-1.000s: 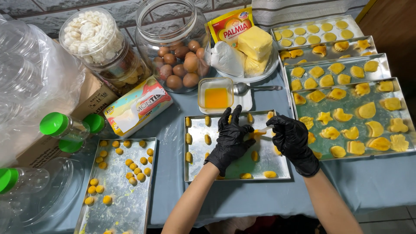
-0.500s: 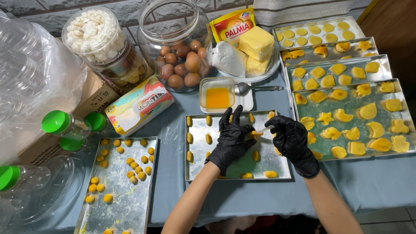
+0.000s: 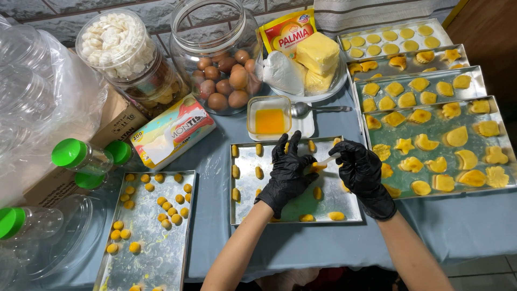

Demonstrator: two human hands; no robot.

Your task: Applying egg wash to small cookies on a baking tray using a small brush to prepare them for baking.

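Both my hands wear black gloves and hover over a metal baking tray (image 3: 350, 215) holding several small yellow dough pieces. My left hand (image 3: 288, 172) pinches one yellow dough piece (image 3: 318, 167) at its fingertips. My right hand (image 3: 362, 171) grips a thin white brush (image 3: 328, 159) whose tip touches that piece. A small square container of orange egg wash (image 3: 269, 119) sits just beyond the tray, with a metal spoon (image 3: 312, 109) beside it.
A second tray (image 3: 161, 253) of small yellow balls lies at the left. Stacked trays (image 3: 484, 89) of shaped yellow cookies fill the right. Behind stand a jar of eggs (image 3: 226, 81), a jar of white pieces (image 3: 116, 43), butter blocks (image 3: 318, 54), a tissue pack (image 3: 172, 132) and green-capped plastic jars (image 3: 81, 156).
My hands have stayed over the middle tray. The brush in my right hand shifted slightly against the dough piece held by my left hand.
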